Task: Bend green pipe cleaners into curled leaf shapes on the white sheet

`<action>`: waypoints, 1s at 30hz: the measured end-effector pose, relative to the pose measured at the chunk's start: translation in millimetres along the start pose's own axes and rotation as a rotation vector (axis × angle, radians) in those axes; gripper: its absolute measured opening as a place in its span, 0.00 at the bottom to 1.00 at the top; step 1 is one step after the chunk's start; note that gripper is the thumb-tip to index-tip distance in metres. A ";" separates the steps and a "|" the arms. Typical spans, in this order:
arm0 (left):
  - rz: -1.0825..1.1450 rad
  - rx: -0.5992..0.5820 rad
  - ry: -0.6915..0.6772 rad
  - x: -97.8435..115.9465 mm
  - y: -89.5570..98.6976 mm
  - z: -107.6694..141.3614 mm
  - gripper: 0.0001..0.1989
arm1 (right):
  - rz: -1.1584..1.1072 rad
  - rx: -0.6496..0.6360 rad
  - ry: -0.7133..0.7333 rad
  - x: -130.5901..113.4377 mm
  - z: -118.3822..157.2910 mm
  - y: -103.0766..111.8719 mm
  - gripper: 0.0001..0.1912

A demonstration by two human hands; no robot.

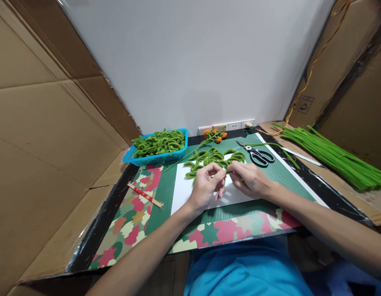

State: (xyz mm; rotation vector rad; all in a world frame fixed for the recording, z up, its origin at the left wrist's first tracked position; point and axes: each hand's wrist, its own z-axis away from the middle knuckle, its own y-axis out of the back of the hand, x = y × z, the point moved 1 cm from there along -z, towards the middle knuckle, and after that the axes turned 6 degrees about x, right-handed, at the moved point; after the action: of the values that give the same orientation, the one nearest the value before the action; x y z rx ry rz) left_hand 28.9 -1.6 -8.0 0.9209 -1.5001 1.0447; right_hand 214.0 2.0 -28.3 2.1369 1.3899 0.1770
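My left hand [208,185] and my right hand [246,179] are close together over a white sheet [182,193]. The fingers of both are pinched around a small green piece [225,172], mostly hidden between the fingertips. Just beyond my hands, a pile of curled fuzzy green pieces [213,155] lies on the sheet. Black-handled scissors [259,158] rest behind my right hand on the green mat [284,176], blades pointing to the back left.
At the back left stands a blue basket [156,158] full of curled green pieces. Orange flowers [219,135] lie near the wall. Red-wrapped chopsticks [145,194] are at left. Long green stems [335,158] and a metallic strip [303,157] lie at right. Cardboard walls [48,135] flank the table.
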 end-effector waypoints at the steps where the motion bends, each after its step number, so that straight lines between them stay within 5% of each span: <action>1: -0.001 0.000 -0.001 0.0 0.0 0.0 0.21 | -0.002 -0.002 0.000 0.2 0.0 -0.2 0.06; 30: 0.009 -0.001 -0.049 -7.6 1.9 -1.9 0.19 | 0.047 -0.014 -0.020 -0.7 -1.1 -0.2 0.06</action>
State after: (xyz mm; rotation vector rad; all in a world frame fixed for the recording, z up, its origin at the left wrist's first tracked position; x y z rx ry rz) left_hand 29.0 1.1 -15.7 0.9463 -1.5465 1.0341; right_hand 213.0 1.8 -27.4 2.1554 1.3242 0.1818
